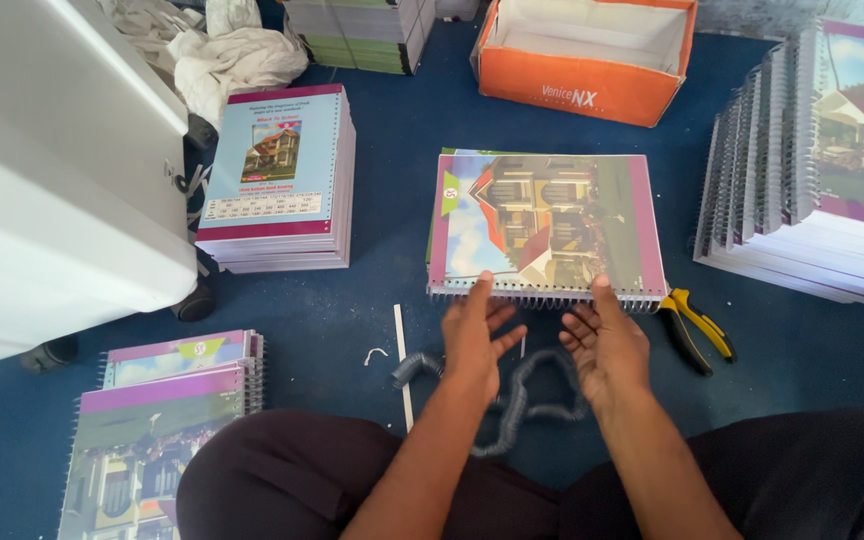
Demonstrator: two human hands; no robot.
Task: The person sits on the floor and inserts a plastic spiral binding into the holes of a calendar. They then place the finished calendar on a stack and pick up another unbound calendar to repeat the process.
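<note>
Both hands, left (474, 335) and right (604, 345), fingers spread, touching spiral-bound notebook (548, 225) edge; pliers (694, 325) beside.

Dark blue carpet floor (372, 180); white machine on castors (52, 170) at left; even, soft daylight.

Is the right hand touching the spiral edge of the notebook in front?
Touching. In the head view, the right hand's thumb tip lies on the near spiral edge of the notebook, with no gap showing between them.
</note>
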